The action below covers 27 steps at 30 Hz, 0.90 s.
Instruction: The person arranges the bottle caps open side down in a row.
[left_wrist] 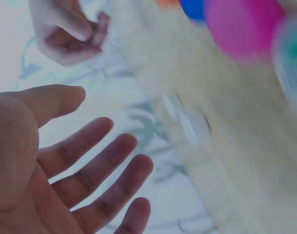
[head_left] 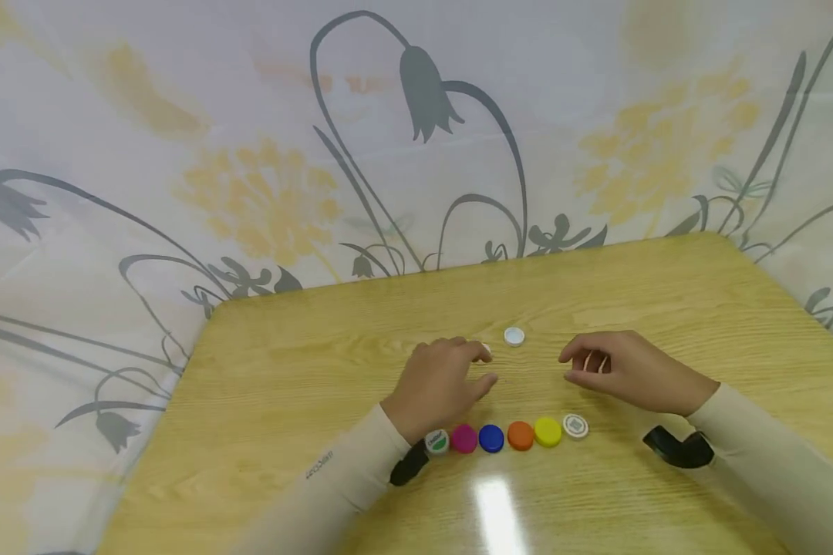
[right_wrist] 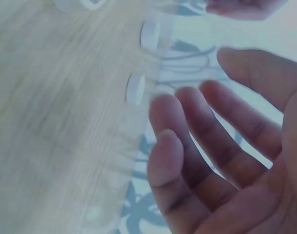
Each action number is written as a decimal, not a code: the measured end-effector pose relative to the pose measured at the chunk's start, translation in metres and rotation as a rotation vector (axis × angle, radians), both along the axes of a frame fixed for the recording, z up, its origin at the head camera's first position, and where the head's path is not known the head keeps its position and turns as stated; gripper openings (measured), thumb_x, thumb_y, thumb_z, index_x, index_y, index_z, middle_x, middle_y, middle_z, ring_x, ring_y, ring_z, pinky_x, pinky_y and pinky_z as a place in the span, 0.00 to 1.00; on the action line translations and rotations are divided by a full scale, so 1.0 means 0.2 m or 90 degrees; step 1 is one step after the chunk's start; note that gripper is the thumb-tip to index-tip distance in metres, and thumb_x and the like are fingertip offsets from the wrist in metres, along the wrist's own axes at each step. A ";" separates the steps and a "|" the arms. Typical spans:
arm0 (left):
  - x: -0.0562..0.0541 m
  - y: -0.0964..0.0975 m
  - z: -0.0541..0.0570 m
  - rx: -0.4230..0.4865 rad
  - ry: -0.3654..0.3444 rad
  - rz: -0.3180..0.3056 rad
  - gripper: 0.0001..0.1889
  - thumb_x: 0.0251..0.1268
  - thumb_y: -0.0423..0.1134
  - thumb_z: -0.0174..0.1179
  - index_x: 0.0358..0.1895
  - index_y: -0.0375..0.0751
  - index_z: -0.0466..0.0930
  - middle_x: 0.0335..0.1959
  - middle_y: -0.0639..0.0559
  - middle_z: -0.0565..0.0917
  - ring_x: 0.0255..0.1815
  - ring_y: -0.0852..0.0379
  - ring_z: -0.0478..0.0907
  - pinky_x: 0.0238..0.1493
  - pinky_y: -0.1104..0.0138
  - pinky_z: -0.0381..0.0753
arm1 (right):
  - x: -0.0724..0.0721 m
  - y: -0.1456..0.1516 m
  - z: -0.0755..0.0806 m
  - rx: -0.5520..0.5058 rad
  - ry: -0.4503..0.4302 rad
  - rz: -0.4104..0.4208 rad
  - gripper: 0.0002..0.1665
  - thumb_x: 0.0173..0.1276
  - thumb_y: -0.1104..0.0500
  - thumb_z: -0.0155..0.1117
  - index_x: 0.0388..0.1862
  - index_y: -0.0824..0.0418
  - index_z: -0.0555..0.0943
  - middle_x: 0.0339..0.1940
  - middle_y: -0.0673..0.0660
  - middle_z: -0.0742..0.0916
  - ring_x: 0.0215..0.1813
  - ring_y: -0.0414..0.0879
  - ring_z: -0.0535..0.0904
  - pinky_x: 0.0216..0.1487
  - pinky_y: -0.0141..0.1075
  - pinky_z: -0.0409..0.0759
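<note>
My left hand hovers over the table behind the left end of a row of bottle caps, fingers relaxed and thumb apart, holding nothing. In the head view it partly covers a white cap; another white cap lies just right of that one. My right hand is held off to the right, its fingers loosely bent and the palm bare in the right wrist view. The row runs from a white-and-green cap through magenta, blue, orange and yellow caps to a white cap with a printed square.
A light wood-grain table carries all the caps. Behind it and at its sides hangs a pale cloth with grey and yellow flowers. Dark straps show at both wrists, below light sleeves. A bright reflection lies in front of the row.
</note>
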<state>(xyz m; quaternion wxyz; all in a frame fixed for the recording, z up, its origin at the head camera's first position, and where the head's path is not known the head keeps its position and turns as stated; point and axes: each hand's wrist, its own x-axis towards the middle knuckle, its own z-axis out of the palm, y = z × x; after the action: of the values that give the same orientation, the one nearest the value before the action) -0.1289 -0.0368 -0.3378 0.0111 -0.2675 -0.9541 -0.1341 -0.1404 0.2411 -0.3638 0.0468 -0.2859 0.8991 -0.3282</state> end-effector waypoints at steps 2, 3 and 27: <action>-0.04 -0.06 0.00 -0.004 -0.008 0.010 0.15 0.69 0.51 0.63 0.51 0.47 0.86 0.48 0.54 0.89 0.47 0.55 0.85 0.49 0.56 0.82 | -0.03 -0.04 0.01 0.011 -0.006 -0.003 0.11 0.69 0.56 0.68 0.47 0.59 0.84 0.32 0.42 0.85 0.34 0.31 0.78 0.35 0.30 0.80; -0.06 -0.08 0.00 -0.006 -0.012 0.011 0.15 0.68 0.50 0.64 0.51 0.46 0.86 0.47 0.53 0.89 0.47 0.55 0.85 0.48 0.57 0.82 | -0.04 -0.06 0.01 0.015 -0.011 -0.001 0.11 0.69 0.56 0.68 0.47 0.59 0.84 0.32 0.43 0.85 0.34 0.32 0.78 0.34 0.30 0.80; -0.34 -0.08 -0.15 -0.154 -0.037 -0.045 0.20 0.68 0.50 0.64 0.58 0.46 0.81 0.45 0.53 0.89 0.39 0.58 0.85 0.40 0.64 0.84 | -0.29 -0.45 -0.09 0.076 -0.070 0.027 0.19 0.65 0.62 0.70 0.53 0.71 0.82 0.29 0.52 0.87 0.31 0.39 0.79 0.39 0.34 0.80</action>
<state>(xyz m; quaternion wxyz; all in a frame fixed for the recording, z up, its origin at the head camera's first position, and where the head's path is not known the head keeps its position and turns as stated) -0.1964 -0.0524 -0.3679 -0.0539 -0.2964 -0.9532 -0.0261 -0.1989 0.1511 -0.3809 0.1198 -0.2831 0.9070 -0.2879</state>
